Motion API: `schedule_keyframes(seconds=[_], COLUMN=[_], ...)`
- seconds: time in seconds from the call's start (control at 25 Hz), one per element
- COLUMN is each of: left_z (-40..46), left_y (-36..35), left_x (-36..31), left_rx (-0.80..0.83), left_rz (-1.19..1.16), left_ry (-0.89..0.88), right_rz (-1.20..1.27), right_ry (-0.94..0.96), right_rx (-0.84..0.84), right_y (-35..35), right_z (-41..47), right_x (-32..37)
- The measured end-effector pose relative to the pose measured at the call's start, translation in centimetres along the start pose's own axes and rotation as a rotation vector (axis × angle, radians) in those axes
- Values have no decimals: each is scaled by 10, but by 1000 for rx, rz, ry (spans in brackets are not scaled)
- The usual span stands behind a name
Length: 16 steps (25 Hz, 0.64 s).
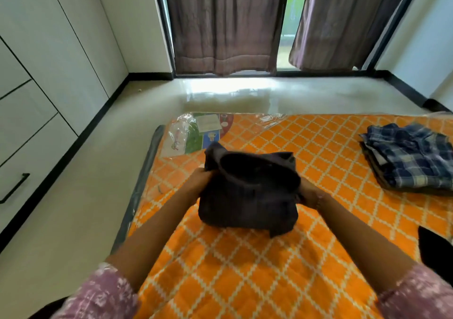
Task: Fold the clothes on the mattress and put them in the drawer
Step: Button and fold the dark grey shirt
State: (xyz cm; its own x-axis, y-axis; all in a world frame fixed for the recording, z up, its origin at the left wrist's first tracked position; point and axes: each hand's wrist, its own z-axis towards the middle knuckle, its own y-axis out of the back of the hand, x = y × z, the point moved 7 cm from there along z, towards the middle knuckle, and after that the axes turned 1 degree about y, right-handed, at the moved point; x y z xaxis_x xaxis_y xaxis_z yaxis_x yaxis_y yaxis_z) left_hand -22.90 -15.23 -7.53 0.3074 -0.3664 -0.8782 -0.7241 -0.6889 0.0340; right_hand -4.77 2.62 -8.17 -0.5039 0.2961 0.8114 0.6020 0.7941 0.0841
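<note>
Head view looks down on an orange mattress with a white diamond lattice [245, 269], lying on a pale glossy floor [98, 171]. White cabinet drawers with black handles [27, 135] line the left wall — all closed, so their contents cannot be seen. A folded blue-and-white plaid garment [411, 159] sits near the mattress's right edge, well apart from the hands. A dark, nearly black folded garment [250, 193] sits at the middle of the mattress, between both hands; whether it touches the surface is unclear through blur. Bare orange surface lies around it on the near and right sides. Left hand [198, 184] grips its left edge, right hand [310, 195] grips its right edge — fingers curled into the cloth, forearms reaching forward from mauve patterned sleeves [103, 294].
</note>
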Motion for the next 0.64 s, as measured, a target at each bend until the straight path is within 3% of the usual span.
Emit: schedule_keyframes(seconds=[0.08,0.16,0.32,0.44,0.56,0.64], left_z=[22,39,42,25,-2,-19], left_y=[-2,-5,4,7,2,-4], left_x=[2,24,56,73,81,88], left_rx=[-97,-133,-26,-20,-209,-286], left_rz=[-197,-222,-257,-320,98,248], left_ry=[132,278,321,130,-271,-311], right_rz=[122,185,49,-134,-354,-377], right_ry=[3,-44,-61,134,284,234], right_rx=[-79,-240,-384,-483,-661,-735], right_y=[-5,2,16,3,-15,-11], right_z=[27,44,41,10,-18,-32], right_x=[-3,-14,-39,-55,-76,-93])
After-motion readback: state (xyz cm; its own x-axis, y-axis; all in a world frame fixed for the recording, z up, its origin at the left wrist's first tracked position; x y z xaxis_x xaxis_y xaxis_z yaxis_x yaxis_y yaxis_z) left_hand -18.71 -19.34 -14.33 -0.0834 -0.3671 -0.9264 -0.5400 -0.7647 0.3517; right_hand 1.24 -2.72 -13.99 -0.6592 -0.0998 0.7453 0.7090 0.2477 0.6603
